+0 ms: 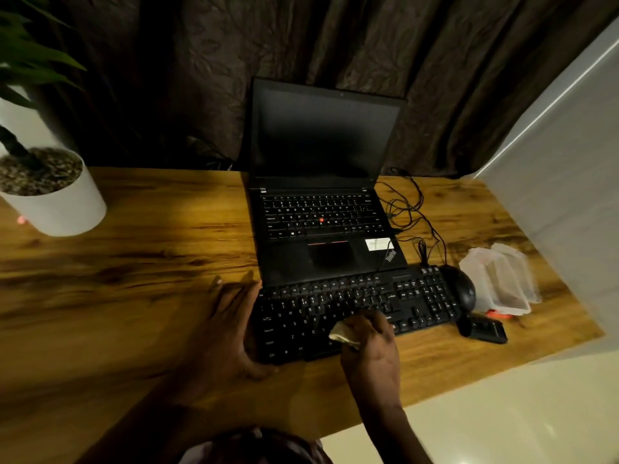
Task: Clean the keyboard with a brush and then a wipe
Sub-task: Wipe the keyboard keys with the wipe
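Note:
A black external keyboard (412, 299) lies on the wooden desk (140, 269), in front of an open black laptop (321, 182). My left hand (231, 329) rests flat against the keyboard's left end, fingers spread over its edge. My right hand (371, 346) presses a crumpled pale wipe (343, 334) onto the keys near the keyboard's middle, at the lower rows. A black brush-like tool (484, 329) lies on the desk to the right of the keyboard.
A black mouse (460, 289) sits at the keyboard's right end, its cables (408, 209) looping behind. A clear plastic packet (502, 283) lies further right. A white plant pot (50, 195) stands at the far left. A dark curtain hangs behind; the desk edge drops off at right.

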`<move>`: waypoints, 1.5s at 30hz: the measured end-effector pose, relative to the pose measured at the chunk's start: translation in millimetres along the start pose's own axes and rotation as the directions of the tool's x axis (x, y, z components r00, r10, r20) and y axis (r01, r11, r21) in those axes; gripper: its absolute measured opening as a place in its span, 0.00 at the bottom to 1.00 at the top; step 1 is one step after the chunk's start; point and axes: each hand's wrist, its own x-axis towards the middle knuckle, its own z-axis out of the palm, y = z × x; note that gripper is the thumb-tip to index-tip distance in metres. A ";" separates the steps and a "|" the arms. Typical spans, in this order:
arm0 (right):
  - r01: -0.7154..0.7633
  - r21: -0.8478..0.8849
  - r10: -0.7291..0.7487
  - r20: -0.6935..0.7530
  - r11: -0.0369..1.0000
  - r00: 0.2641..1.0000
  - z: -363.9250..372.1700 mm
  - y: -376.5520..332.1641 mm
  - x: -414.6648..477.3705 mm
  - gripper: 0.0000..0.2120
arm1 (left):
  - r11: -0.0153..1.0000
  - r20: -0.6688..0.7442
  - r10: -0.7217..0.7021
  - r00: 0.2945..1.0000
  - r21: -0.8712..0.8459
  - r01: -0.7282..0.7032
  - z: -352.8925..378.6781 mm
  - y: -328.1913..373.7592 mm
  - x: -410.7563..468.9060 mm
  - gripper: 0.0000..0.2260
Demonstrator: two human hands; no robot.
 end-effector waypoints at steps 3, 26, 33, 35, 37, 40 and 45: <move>0.136 0.002 -0.136 0.048 0.991 0.990 12.4 -13.2 -9.2 0.19 | 1.000 0.004 0.001 1.000 0.009 -0.001 1.8 -1.6 0.9 0.66; 0.258 -0.071 -0.247 0.138 0.963 0.959 20.8 -47.8 -25.2 0.15 | 0.999 -0.001 0.038 0.999 0.034 -0.038 0.2 -1.4 1.4 0.66; 0.190 -0.112 -0.177 0.111 0.975 0.978 8.0 -27.1 -11.1 0.18 | 0.999 -0.037 0.047 0.998 0.011 -0.047 -1.1 0.2 -0.3 0.66; 0.138 -0.115 -0.128 0.093 0.984 0.987 7.2 -26.1 -7.6 0.19 | 0.999 -0.045 0.045 0.998 0.016 -0.045 -1.2 0.9 -0.4 0.66; 0.150 -0.106 -0.141 0.093 0.983 0.986 9.9 -30.8 -9.5 0.18 | 0.999 -0.061 0.049 0.997 -0.009 -0.049 -2.0 2.2 -0.7 0.65; 0.250 -0.073 -0.237 0.154 0.966 0.959 14.2 -38.1 -17.7 0.17 | 0.998 -0.050 0.055 0.997 -0.012 -0.055 -3.0 2.9 -1.1 0.66; 0.175 -0.080 -0.166 0.100 0.981 0.981 7.7 -13.2 -6.9 0.20 | 1.000 -0.014 0.019 1.000 0.010 -0.019 1.2 -1.2 0.2 0.66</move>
